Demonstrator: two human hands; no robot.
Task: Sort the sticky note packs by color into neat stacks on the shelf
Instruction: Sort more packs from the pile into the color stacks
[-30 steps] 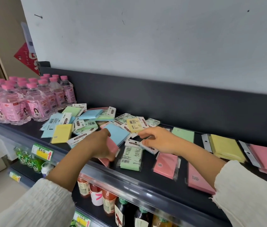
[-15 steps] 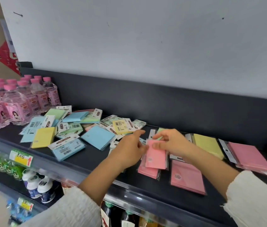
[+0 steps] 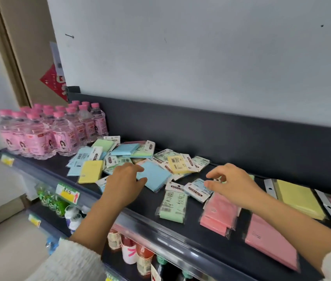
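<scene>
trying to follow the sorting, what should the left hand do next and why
Probably lift the light blue square sticky note pack clear of the mixed pile of packs: the left hand pinches its corner, and it lies on top, with nothing covering it.

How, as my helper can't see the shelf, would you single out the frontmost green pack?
On the shelf, go right from the pink-capped bottles, past the pile. The green pack lies by the front edge, left of the pink stack; other greens sit farther back.
</scene>
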